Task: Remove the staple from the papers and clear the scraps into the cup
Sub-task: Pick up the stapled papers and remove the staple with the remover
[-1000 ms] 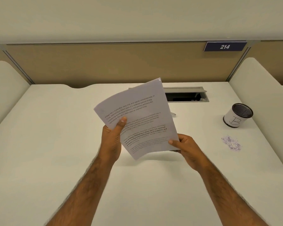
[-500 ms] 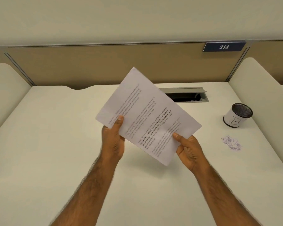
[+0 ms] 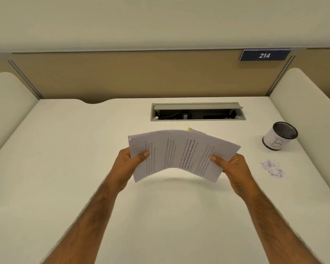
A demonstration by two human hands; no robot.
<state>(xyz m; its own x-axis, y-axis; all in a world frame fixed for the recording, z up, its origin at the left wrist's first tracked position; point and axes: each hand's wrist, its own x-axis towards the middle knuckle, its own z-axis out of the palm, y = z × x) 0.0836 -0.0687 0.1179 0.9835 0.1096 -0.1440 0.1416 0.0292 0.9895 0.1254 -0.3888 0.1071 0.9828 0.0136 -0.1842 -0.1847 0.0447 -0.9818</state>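
Note:
I hold the printed papers [image 3: 179,153] above the middle of the white desk [image 3: 65,168], turned sideways and bowed upward. My left hand [image 3: 129,162] pinches their left end, thumb on top. My right hand [image 3: 231,168] pinches their right end the same way. A small mark shows at the papers' top left corner; whether it is the staple I cannot tell. A small pile of paper scraps [image 3: 272,168] lies on the desk to the right. Beyond it stands the black mesh cup [image 3: 280,135] with a white label marked B.
A small yellow and grey object [image 3: 193,130] peeks out behind the papers' far edge. An open cable tray [image 3: 197,112] is sunk into the desk at the back. Rounded white dividers flank the desk, and a tan partition with a 214 sign [image 3: 265,55] closes the back.
The papers have turned clockwise from a tilted upright hold to lying sideways and lower. My left thumb has shifted to their left end, and my right hand has moved out to the right end.

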